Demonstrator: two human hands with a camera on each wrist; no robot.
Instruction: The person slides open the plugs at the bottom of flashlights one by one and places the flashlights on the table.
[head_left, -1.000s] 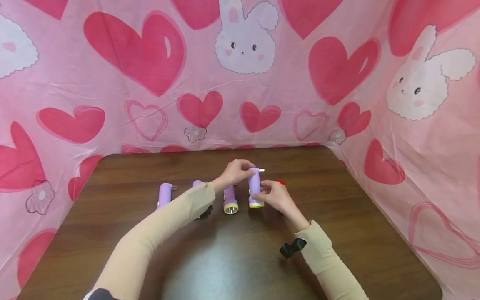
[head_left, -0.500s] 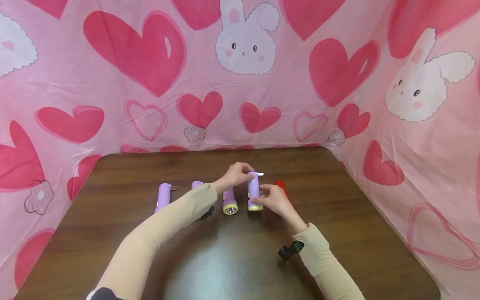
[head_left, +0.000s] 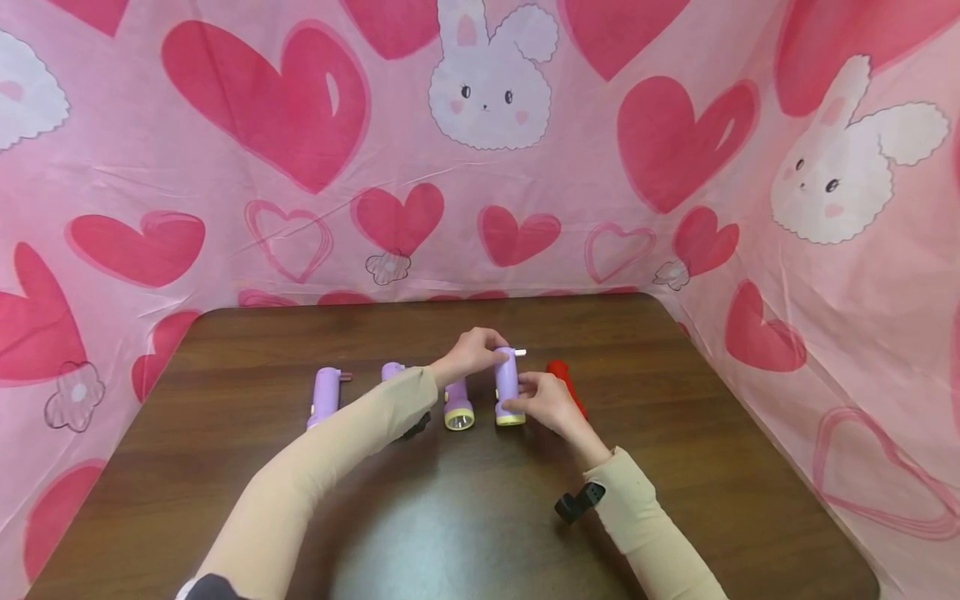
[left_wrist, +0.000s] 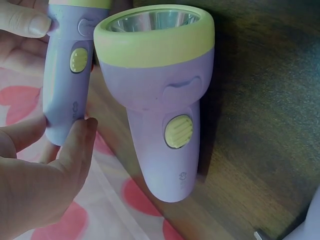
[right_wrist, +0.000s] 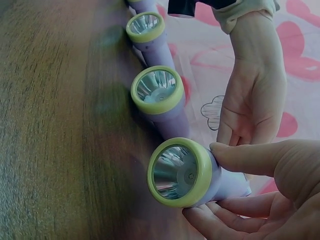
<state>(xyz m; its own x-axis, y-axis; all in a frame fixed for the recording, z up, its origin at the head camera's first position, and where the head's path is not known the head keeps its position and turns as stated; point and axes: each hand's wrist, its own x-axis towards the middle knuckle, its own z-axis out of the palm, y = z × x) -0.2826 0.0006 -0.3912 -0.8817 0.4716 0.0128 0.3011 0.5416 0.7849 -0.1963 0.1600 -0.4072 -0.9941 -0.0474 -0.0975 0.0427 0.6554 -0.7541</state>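
My left hand [head_left: 472,348] pinches the tail end of a purple flashlight [head_left: 507,382] with a yellow ring round its lens. Lower down, my right hand [head_left: 551,402] grips the same flashlight near its head, thumb and fingers on opposite sides, as the right wrist view shows. The lens end points toward me. A small white strap or tab sticks out to the right at the tail. Close on the left lies a second purple flashlight [left_wrist: 167,115], its yellow switch facing up; neither hand touches it.
Further left on the brown wooden table [head_left: 487,517] lie another purple flashlight [head_left: 392,370], mostly behind my left sleeve, and one [head_left: 326,393] with a brownish tab. A red object [head_left: 567,385] lies behind my right hand. A pink heart-patterned cloth [head_left: 525,183] borders the table.
Both hands have lowered the flashlight slightly toward me, with the grip unchanged. More of the red object now shows beside my right hand.
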